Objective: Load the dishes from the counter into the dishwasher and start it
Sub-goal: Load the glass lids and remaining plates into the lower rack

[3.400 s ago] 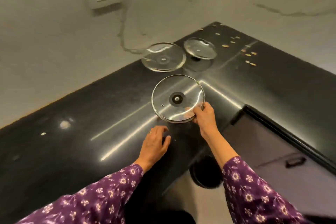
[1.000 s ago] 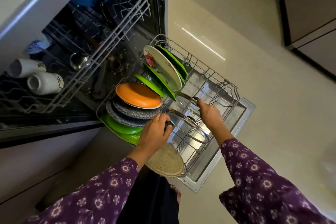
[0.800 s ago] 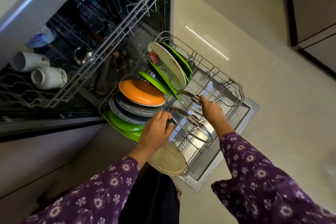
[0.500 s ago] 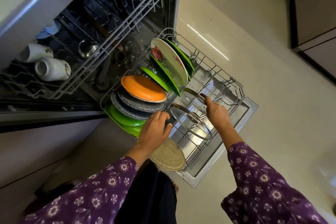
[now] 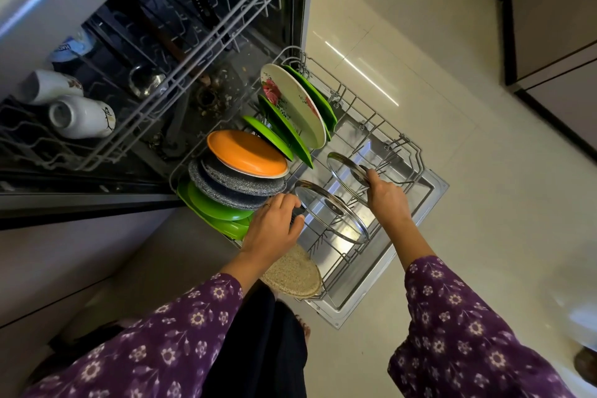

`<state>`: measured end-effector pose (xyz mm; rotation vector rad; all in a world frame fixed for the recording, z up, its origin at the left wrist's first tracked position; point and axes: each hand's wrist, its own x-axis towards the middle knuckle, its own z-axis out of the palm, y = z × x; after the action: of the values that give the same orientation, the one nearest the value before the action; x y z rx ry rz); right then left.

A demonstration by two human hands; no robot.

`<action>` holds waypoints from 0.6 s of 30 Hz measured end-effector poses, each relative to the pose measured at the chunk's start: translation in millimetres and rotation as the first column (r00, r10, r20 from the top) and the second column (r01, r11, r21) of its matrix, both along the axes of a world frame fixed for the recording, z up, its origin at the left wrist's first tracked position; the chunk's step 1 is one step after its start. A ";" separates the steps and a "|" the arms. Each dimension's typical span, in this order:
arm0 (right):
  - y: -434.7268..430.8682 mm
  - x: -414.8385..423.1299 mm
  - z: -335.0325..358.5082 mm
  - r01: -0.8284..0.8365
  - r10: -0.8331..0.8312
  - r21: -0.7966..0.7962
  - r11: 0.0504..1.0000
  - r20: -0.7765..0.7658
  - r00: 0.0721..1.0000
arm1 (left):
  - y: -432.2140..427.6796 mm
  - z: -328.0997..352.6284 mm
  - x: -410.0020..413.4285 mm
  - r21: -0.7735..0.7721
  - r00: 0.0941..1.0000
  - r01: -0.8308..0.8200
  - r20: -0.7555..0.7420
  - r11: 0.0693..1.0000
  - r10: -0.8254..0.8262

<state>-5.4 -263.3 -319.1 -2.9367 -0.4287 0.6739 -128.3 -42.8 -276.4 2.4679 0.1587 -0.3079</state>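
Two glass lids stand on edge in the pulled-out lower rack (image 5: pixel 416 152) of the open dishwasher. My left hand (image 5: pixel 274 226) grips the black knob of the nearer glass lid (image 5: pixel 329 210). My right hand (image 5: pixel 386 200) holds the rim of the farther glass lid (image 5: pixel 347 171). Behind them stand a floral white plate (image 5: pixel 294 103), green plates (image 5: pixel 284 132), an orange plate (image 5: pixel 245 153), grey speckled plates (image 5: pixel 232 186) and more green plates (image 5: pixel 216 210).
A beige speckled plate (image 5: pixel 292 273) sits at the rack's near corner. The upper rack (image 5: pixel 181 58) holds white mugs (image 5: pixel 80 116), a ladle and dark utensils. The open door (image 5: pixel 387 271) lies flat over the pale tiled floor (image 5: pixel 452 74). Cabinets stand at the right.
Earlier I lifted a glass lid from the black counter. Over the last second both lids have stayed in the lower rack; my right hand shifted slightly along the farther lid's rim.
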 end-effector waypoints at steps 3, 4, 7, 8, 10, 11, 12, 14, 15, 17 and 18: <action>-0.1 8.7 2.9 -0.038 0.038 -0.038 0.999 0.003 0.999 | 0.1 0.3 -1.1 0.004 1.000 -0.001 -0.003 1.000 0.001; -0.6 12.4 4.5 -0.055 0.055 -0.037 0.998 0.002 0.998 | 0.4 0.2 -1.5 0.007 1.000 -0.001 -0.006 1.000 0.001; -5.7 20.2 4.3 -0.066 0.066 -0.008 0.998 -0.008 0.998 | 1.1 0.0 -2.9 0.005 1.000 -0.007 -0.007 1.000 0.007; -7.1 20.7 3.5 -0.062 0.062 -0.004 0.998 -0.010 0.998 | 1.2 -0.2 -3.3 0.004 1.000 -0.011 -0.006 1.000 0.011; -7.9 17.3 -0.9 -0.053 0.053 -0.002 0.999 -0.026 0.998 | 1.8 -1.0 -4.5 0.007 1.000 -0.013 -0.003 1.000 0.013; -7.6 13.5 -4.1 -0.044 0.044 -0.003 0.999 -0.045 0.998 | 1.9 -1.3 -5.0 0.009 1.000 -0.012 0.000 1.000 0.012; -6.9 8.5 -7.3 -0.036 0.035 -0.012 0.999 -0.069 0.997 | 2.2 -2.0 -5.5 0.012 1.000 -0.009 0.001 1.000 0.009; -6.0 -2.7 -15.8 -0.024 0.020 -0.039 0.999 -0.110 0.994 | 2.6 -3.2 -5.9 0.016 1.000 -0.006 -0.002 1.000 0.006; -6.1 -7.6 -20.1 -0.014 0.008 -0.047 0.999 -0.123 0.992 | 2.8 -4.1 -6.1 0.018 1.000 -0.004 -0.002 1.000 0.004; -6.1 -14.5 -26.4 0.015 -0.022 -0.053 0.998 -0.137 0.990 | 3.1 -5.8 -6.1 0.023 1.000 -0.003 -0.004 1.000 0.003; -5.8 -15.9 -27.8 0.023 -0.031 -0.053 0.998 -0.140 0.990 | 2.9 -6.8 -5.7 0.023 1.000 -0.003 -0.007 1.000 0.003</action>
<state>-21.2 -269.1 -347.0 -2.9108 -0.3624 0.8950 -134.0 -39.9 -283.2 2.4892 0.1701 -0.3150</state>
